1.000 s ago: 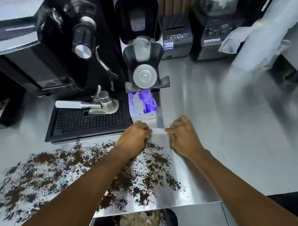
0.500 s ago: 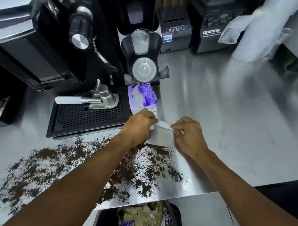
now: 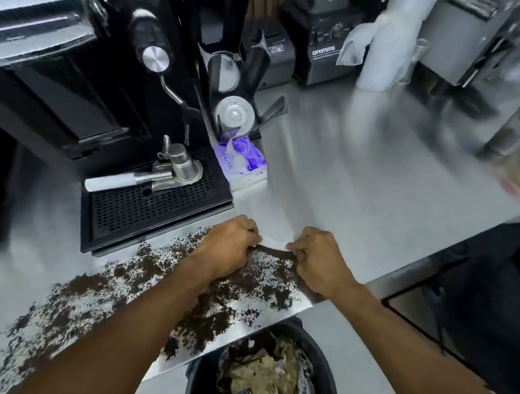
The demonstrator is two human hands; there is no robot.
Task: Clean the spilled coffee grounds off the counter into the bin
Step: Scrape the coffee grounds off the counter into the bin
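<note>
At the near edge of the steel desk [image 3: 357, 192], in the head view, two bare forearms reach forward over a wide scatter of dark coffee grounds [image 3: 132, 291]. The left hand [image 3: 228, 246] and right hand [image 3: 318, 259] are both curled, each pinching one end of a thin white tissue [image 3: 274, 245] stretched between them, low over the far right part of the spill. An open black bin [image 3: 321, 361], part full of crumpled waste, stands below the desk edge directly under the grounds. Behind the hands lie a purple tissue pack [image 3: 241, 162] and a black drip tray [image 3: 152, 210] carrying a portafilter [image 3: 150, 179]. The grounds look loose, light and dry, likely to smear or scatter if swept fast. The tissue looks soft and tearable, probably best bunched and dragged flat toward the bin.
</note>
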